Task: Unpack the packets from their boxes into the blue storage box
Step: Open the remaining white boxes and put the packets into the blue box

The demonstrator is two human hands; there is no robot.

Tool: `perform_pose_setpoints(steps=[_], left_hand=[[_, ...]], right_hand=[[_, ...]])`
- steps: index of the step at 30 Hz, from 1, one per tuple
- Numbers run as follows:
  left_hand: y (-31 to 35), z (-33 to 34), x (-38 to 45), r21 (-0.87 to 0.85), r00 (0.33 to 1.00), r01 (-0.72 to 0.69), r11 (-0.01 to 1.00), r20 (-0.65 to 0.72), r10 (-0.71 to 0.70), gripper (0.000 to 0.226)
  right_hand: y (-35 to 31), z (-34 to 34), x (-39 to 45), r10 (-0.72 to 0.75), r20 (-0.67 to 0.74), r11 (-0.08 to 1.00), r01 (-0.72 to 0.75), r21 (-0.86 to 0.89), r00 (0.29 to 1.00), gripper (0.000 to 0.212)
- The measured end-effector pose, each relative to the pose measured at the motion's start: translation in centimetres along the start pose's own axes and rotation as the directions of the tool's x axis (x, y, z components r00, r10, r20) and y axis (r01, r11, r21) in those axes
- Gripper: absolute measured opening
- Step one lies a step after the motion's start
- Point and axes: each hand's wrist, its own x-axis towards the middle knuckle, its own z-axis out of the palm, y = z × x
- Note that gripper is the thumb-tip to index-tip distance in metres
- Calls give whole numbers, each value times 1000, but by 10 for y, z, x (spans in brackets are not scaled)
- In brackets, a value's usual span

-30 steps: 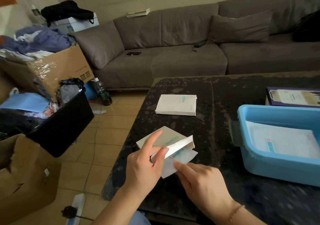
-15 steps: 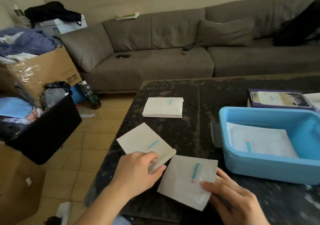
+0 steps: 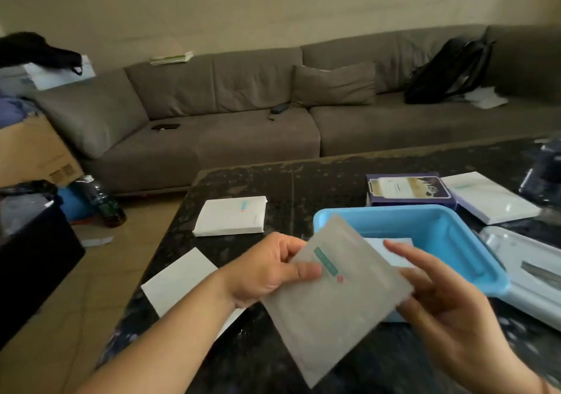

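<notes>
between both hands' pinching fingers (image 3: 306,270), flat grey-white packet (image 3: 337,299) with teal stripe, red mark

packet (image 3: 334,305): white, tilted, held | blue storage box (image 3: 449,229): open, behind

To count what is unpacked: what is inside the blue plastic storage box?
One flat white packet lies in the blue plastic storage box; the held grey packet covers its near-left part.

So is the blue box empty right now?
No, a white packet already lies flat inside the blue box, partly hidden behind the packet in the hands.
</notes>
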Motion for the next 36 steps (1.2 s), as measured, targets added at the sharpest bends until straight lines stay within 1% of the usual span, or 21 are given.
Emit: perform_pose_setpoints(steps=[1, 2, 3, 4, 5, 7, 10, 12, 15, 17, 19, 21, 22, 23, 25, 26, 27, 29, 31, 33, 36], left_hand=[[0, 8, 5, -140, 989, -46, 989, -147, 25, 28], [0, 17, 11, -259, 958, -111, 960, -284, 34, 32], [1, 27, 17, -340, 918, -173, 924, -396, 26, 32], [2, 38, 22, -384, 879, -211, 899, -477, 2, 31], [4, 47, 26, -403, 848, -229, 886, -529, -21, 29], [7, 61, 33, -405, 808, -246, 881, -587, -43, 29], [6, 71, 42, -387, 766, -282, 878, -642, -38, 30], [6, 70, 44, -373, 767, -311, 874, -642, -1, 28], [14, 58, 45, -348, 766, -366, 863, -639, 67, 28], [18, 48, 47, -235, 754, -333, 913, -648, 108, 30], [20, 42, 52, -68, 761, -250, 966, -630, 152, 32], [21, 40, 59, 79, 770, -170, 982, -612, 182, 35], [22, 38, 64, 170, 756, -135, 976, -620, 212, 36], [21, 35, 69, 275, 725, -98, 956, -639, 258, 37], [18, 30, 77, 456, 655, -53, 888, -656, 376, 42], [15, 29, 80, 537, 634, -43, 843, -637, 438, 44], [12, 28, 81, 620, 631, -20, 785, -601, 491, 43], [8, 28, 82, 753, 678, 46, 657, -506, 533, 32], [4, 28, 82, 814, 766, 84, 574, -421, 485, 24], [1, 27, 84, 840, 854, 103, 532, -349, 386, 27], [2, 27, 87, 876, 941, 138, 461, -261, 214, 43]], right_hand=[[6, 0, 3, 1, -77, 997, 5, 73, 997, 63], [13, 0, 4, 104, -101, 987, -90, 135, 990, 74], [15, 1, 6, 201, -82, 964, -183, 191, 976, 81], [14, 2, 10, 287, -53, 938, -269, 219, 957, 83], [12, 5, 13, 341, -53, 925, -324, 200, 939, 84], [10, 7, 19, 361, -99, 922, -340, 184, 927, 78], [9, 7, 25, 374, -194, 916, -328, 232, 907, 41], [11, 2, 28, 379, -238, 910, -313, 270, 894, 24], [12, -11, 31, 383, -283, 910, -306, 279, 879, 15], [11, -22, 36, 370, -327, 920, -295, 257, 870, 14], [10, -33, 46, 349, -378, 935, -289, 207, 858, 14], [12, -46, 60, 305, -424, 952, -293, 95, 853, 12], [14, -52, 67, 291, -436, 951, -307, 36, 851, 11], [16, -59, 74, 299, -440, 941, -337, -11, 847, 10], [20, -71, 85, 369, -417, 900, -431, -62, 831, 10], [23, -76, 88, 425, -390, 868, -490, -79, 817, 11], [25, -79, 91, 488, -351, 827, -551, -106, 799, 10], [29, -84, 94, 608, -265, 733, -657, -175, 749, 11], [33, -86, 96, 698, -183, 666, -721, -191, 692, 13], [35, -87, 98, 743, -122, 629, -750, -205, 658, 15], [37, -84, 101, 766, -82, 592, -749, -299, 638, 16]])
